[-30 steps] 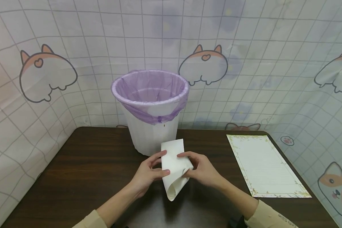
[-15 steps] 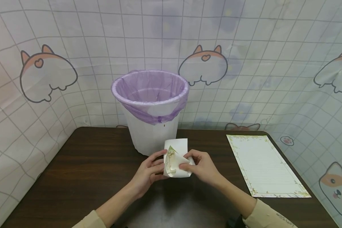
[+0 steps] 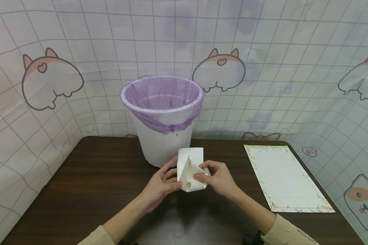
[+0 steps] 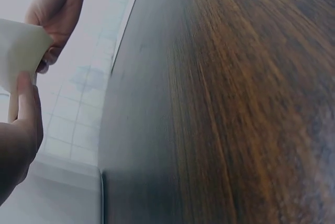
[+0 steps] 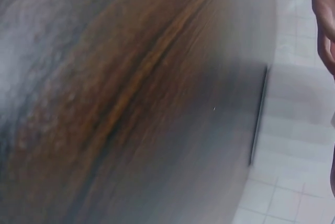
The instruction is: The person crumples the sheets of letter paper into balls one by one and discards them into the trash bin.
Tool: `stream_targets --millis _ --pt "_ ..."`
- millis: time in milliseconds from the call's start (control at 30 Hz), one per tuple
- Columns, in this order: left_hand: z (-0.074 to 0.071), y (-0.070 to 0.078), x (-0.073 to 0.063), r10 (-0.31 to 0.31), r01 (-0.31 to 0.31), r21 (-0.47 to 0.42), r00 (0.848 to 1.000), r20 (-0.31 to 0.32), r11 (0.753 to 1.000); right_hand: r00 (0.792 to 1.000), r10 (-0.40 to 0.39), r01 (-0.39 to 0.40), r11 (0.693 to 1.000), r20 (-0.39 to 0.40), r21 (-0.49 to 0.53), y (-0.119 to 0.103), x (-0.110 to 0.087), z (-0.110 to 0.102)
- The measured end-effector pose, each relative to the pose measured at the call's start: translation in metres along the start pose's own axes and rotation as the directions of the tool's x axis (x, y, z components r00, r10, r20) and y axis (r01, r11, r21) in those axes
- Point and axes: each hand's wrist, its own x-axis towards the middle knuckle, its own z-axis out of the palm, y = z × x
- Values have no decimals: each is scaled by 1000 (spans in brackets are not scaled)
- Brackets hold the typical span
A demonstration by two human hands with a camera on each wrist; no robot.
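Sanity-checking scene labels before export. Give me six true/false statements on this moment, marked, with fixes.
1. The left grip and right grip both touch a folded white paper. True.
2. A round white bin with a translucent purple plastic liner stands on the dark brown wood-grain table. True.
3. The folded white paper is inside the bin. False: it is held outside, in front of it.
4. A flat white rectangular sheet with a yellow-green patterned border lies on the table's right side. True.
5. The bin lies on its side. False: it is upright.
6. The right grip holds the flat sheet. False: it pinches the folded paper.
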Motion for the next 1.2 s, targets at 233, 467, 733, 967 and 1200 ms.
stream_targets --millis 233,467,733,967,1200 --pt "2 -1 3 20 -17 82 999 -29 996 999 18 -19 999 -41 -26 -2 1 4" --pt "2 0 8 37 -33 141 999 -25 989 997 34 -36 999 -70 -30 -6 2 6" --pt "5 1 11 48 -38 150 997 -65 988 993 70 -75 996 -98 -45 -12 5 10" --pt "7 -1 14 58 -33 179 989 -136 983 995 31 -36 998 -96 -55 -14 5 14" --pt "11 -3 18 91 -33 208 958 -273 978 996 45 -52 996 -81 -78 -14 4 17"
